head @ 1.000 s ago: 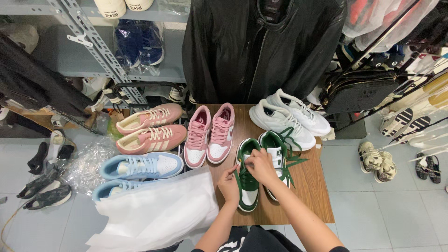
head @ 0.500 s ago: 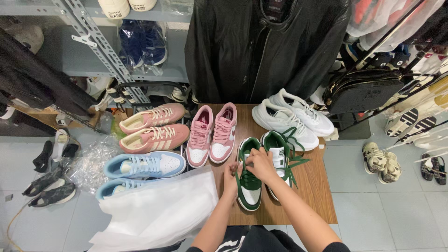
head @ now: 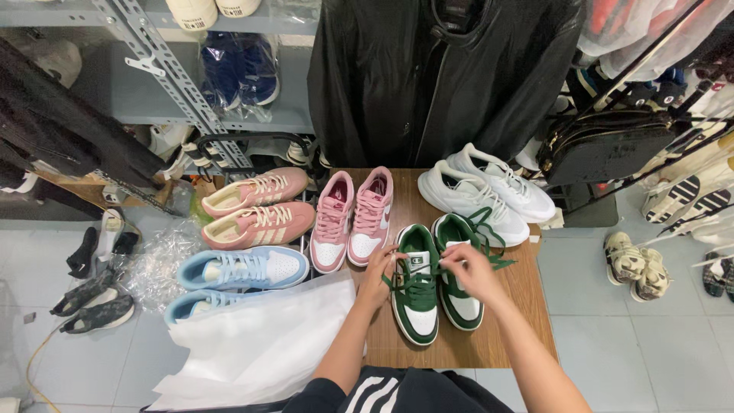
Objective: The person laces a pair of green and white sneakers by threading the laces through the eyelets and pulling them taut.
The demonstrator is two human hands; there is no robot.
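The left green-and-white sneaker (head: 417, 287) lies on the wooden table (head: 527, 306), long axis running toe-near to heel-far, touching its mate (head: 457, 271). Both hands sit over its laces: left hand (head: 380, 273) and right hand (head: 468, 269) each pinch a green lace (head: 413, 281), equally near.

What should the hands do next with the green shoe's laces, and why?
Probably pull the green laces snug on the left green-and-white sneaker. The left hand and right hand each pinch a lace end over it, and the laces look slack, while the other green sneaker beside it trails loose laces across the wooden table.
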